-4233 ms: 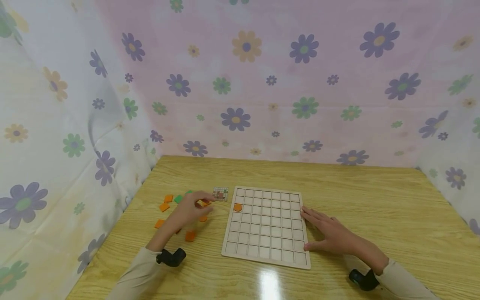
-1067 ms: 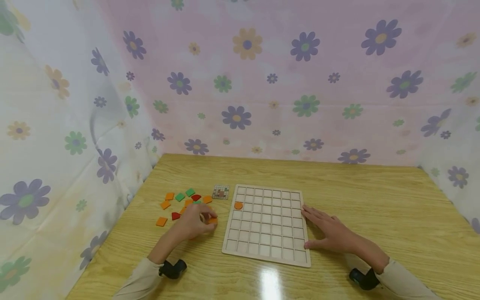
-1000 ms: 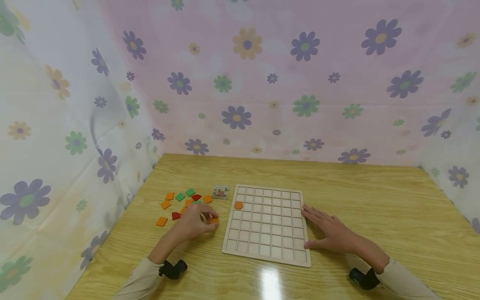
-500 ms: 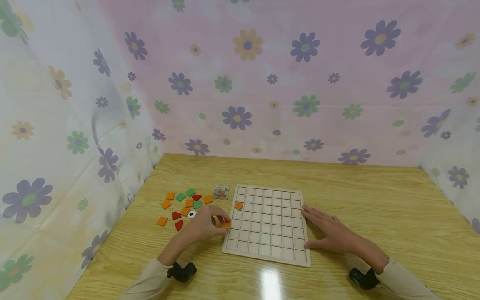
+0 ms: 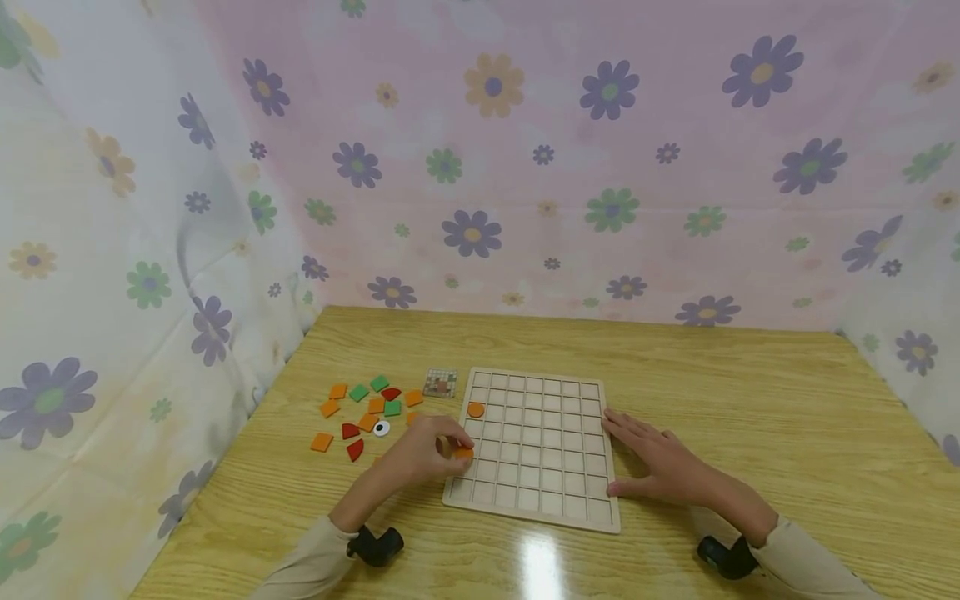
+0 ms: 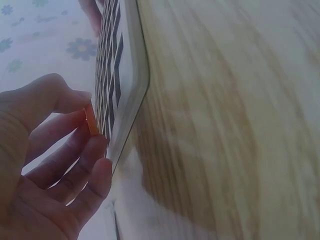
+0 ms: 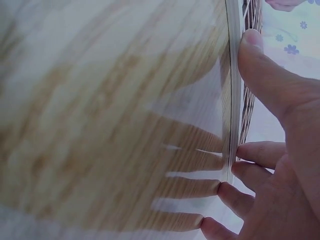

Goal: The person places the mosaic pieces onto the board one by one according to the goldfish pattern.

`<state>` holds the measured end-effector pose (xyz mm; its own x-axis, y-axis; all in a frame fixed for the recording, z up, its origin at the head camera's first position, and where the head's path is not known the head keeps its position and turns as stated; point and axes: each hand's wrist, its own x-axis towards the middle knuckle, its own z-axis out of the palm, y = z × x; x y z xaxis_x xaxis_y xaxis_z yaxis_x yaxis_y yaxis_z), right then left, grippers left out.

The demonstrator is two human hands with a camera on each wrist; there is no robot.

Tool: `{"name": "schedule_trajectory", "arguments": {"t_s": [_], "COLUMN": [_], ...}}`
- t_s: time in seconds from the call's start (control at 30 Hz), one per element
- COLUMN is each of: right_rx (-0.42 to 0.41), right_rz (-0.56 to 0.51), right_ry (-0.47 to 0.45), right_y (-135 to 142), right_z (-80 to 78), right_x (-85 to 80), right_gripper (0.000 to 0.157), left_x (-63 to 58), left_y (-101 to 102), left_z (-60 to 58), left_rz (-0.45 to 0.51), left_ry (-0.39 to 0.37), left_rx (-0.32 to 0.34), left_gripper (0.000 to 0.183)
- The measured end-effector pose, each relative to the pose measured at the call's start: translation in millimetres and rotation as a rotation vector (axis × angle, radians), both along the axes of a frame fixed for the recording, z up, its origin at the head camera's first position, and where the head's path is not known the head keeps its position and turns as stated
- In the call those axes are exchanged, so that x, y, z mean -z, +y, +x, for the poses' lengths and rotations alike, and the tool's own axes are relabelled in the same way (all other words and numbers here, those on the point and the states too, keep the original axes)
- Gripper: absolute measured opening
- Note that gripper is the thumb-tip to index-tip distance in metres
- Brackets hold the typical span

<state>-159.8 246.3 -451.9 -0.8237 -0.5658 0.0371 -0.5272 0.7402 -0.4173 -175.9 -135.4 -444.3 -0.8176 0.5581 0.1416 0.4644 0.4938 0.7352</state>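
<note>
My left hand (image 5: pixel 429 454) pinches a small orange tile (image 6: pixel 92 119) between thumb and fingers, over the left edge of a pale wooden grid board (image 5: pixel 531 457). In the left wrist view the tile stands edge-on, close to the grid cells. One orange round piece (image 5: pixel 476 410) sits in a cell of the leftmost column, near the top. My right hand (image 5: pixel 660 467) rests along the board's right edge with its fingers spread; in the right wrist view the thumb and fingertips (image 7: pixel 252 39) touch the rim.
Left of the board lie several orange tiles (image 5: pixel 322 442), green tiles (image 5: pixel 392 408), red quarter-round pieces (image 5: pixel 355 450) and a white eye piece (image 5: pixel 382 428). A small printed grid card (image 5: pixel 440 383) lies by the board's upper left corner. Flowered cloth (image 5: pixel 555 183) hangs behind the wooden table (image 5: pixel 735 400).
My left hand has moved from the loose pieces rightward to the board's left edge, carrying the orange tile. The eye piece and red pieces have come into sight. My right hand has stayed put.
</note>
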Motion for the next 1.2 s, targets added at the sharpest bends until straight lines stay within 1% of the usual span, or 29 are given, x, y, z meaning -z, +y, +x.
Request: {"name": "schedule_trajectory", "arguments": {"t_s": [0.23, 0.4, 0.57, 0.7, 0.8, 0.93, 1.0, 1.2], "right_rx": [-0.004, -0.004, 0.000, 0.001, 0.000, 0.000, -0.001, 0.000], "right_rz": [-0.003, -0.008, -0.003, -0.009, -0.016, -0.022, -0.022, -0.012], "right_ry": [0.000, 0.004, 0.006, 0.008, 0.012, 0.010, 0.008, -0.001], "right_y": [-1, -1, 0, 0, 0, -1, -2, -2], "right_z": [0.5, 0.7, 0.3, 0.6, 1.1, 1.6, 1.7, 2.2], "right_x": [-2.0, -3.6, -1.5, -0.1, 0.0, -0.5, -1.2, -1.5], "right_gripper": [0.093, 0.093, 0.093, 0.093, 0.092, 0.091, 0.092, 0.092], "left_x": [0.4, 0.4, 2.2, 7.4, 9.9, 10.8, 11.2, 10.3], "left_y": [2, 5, 7, 10, 11, 11, 10, 10], "left_z": [1.5, 0.4, -3.2, -6.1, -6.4, -5.2, -5.1, -4.4], "left_rz": [-0.029, -0.052, -0.054, -0.049, -0.030, -0.017, -0.015, -0.035], "left_ry": [0.017, 0.016, 0.027, 0.072, 0.096, 0.099, 0.100, 0.110], "left_rx": [0.016, -0.005, -0.018, -0.016, -0.030, -0.065, -0.071, -0.054], "left_gripper": [0.010, 0.011, 0.009, 0.005, 0.002, 0.003, 0.005, 0.007]}}
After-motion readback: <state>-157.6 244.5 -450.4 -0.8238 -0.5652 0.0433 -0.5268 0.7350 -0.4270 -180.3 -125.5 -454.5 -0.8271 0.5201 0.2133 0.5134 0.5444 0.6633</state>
